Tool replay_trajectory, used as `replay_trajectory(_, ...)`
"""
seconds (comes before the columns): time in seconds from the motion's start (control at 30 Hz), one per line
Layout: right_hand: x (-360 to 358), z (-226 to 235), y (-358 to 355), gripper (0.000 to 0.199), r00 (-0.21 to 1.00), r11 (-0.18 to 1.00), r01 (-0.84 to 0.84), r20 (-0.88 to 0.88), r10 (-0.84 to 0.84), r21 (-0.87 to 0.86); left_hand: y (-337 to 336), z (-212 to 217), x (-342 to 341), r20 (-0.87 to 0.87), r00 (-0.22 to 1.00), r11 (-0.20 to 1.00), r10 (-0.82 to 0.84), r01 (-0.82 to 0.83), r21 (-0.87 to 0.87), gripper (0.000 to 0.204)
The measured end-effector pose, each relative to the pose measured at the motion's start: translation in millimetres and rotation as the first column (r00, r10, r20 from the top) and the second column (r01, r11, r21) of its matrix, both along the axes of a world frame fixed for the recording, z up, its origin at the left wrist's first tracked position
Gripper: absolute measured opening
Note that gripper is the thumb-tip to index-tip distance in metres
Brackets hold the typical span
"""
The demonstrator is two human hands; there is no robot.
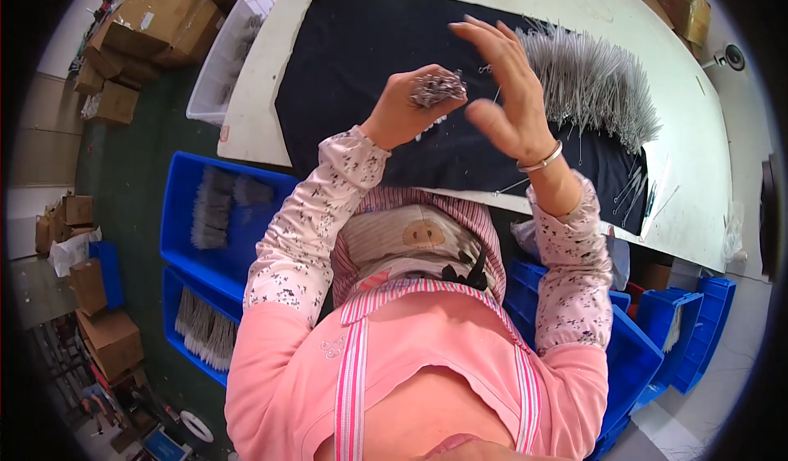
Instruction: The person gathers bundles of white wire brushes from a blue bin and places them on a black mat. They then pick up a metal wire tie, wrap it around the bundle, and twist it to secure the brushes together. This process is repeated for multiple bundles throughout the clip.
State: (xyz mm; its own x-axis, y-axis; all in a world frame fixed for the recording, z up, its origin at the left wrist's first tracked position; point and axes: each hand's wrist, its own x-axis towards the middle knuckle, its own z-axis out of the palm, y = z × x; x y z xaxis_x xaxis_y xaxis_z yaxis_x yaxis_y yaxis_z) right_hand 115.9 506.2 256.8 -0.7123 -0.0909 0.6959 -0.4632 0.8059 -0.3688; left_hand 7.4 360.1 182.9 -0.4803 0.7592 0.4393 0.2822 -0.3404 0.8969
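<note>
I look down over a white table (271,91) covered by a dark cloth (361,59). My left hand (406,108) is curled tight around a bundle of thin metal pins (439,89), ends up, held just above the cloth, seemingly to keep them level. My right hand (505,91) hovers beside the bundle, fingers spread and holding nothing. A large heap of loose pins (591,79) lies on the cloth to the right. Blue bins (185,215) stand below the table.
</note>
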Motion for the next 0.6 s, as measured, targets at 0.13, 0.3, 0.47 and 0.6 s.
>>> replay_trajectory(0.13,-22,-10,-31,0.041,0.989,0.865,-0.148,0.071,0.129,0.479,19,-64,0,-0.379,0.898,0.974,0.224,-0.201,0.1,0.038)
replay_trajectory(0.3,-48,-43,-18,0.025,0.984,0.879,-0.174,0.116,0.137,0.443,19,-92,-17,-0.918,0.343,0.911,0.2,-0.41,0.045,0.046)
replay_trajectory(0.47,-71,-49,-24,0.021,0.971,0.921,-0.134,0.235,0.048,0.365,10,-88,-28,-0.711,0.673,0.936,0.206,-0.348,-0.059,0.036)
replay_trajectory(0.6,-88,-55,-20,0.022,0.979,0.927,-0.09,0.205,0.014,0.364,15,-70,-39,-0.504,0.857,0.918,0.107,-0.28,-0.281,0.032)
